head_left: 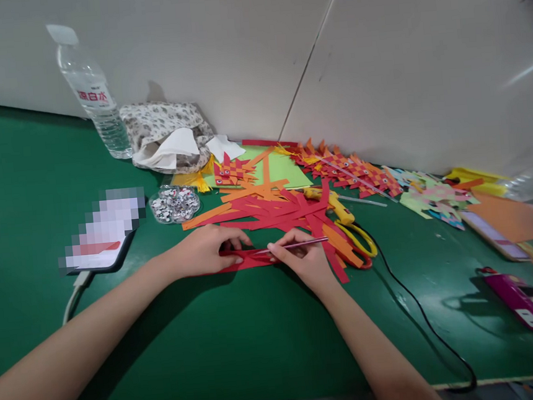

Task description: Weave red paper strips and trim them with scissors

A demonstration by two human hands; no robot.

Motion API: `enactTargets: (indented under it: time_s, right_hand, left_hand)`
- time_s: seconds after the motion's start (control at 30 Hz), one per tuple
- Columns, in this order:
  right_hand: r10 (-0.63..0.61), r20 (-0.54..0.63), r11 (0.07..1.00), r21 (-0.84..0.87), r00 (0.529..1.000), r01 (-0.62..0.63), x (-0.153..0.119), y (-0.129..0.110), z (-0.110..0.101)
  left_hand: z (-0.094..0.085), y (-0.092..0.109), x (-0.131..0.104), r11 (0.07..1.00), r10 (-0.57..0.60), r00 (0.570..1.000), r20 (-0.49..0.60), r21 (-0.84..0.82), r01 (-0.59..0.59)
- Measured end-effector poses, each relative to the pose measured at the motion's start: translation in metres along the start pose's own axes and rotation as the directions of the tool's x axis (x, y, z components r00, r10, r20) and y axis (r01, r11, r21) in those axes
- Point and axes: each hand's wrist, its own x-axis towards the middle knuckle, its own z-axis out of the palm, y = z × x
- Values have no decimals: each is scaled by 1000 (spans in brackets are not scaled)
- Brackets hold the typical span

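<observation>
L hand (219,249) grip clamped on 1 red paper piece (253,260), R hand (299,253) grip closed w/ 1 thin pencil-like stick (302,243) over it, both nr the desk's (213,341) front edge, approx. mid. Toward the back edge: 1 water bottle (94,97) & 1 patterned pouch (162,128) w/ white tissue (173,151) poking out; 1 clear container (174,204) holds many googly eyes, too small to count; 1 glue gun (337,207) R of ctr.
</observation>
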Motion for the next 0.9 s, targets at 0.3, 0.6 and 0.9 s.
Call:
enactTargets:
  time_s: [0.3,0.6,0.9]
  right_hand:
    - [-18,-10,996,-83,1000,17,-4,-3,1]
    - [-52,10,983,-178,999,53,-5,-5,4]
    - [-18,0,995,-97,1000,18,-2,-2,1]
  left_hand:
    - [1,0,-1,999,39,999,-30,-2,-39]
    - [3,-2,0,995,48,998,-28,86,-45]
    - [1,-1,0,996,26,1000,-18,89,-24]
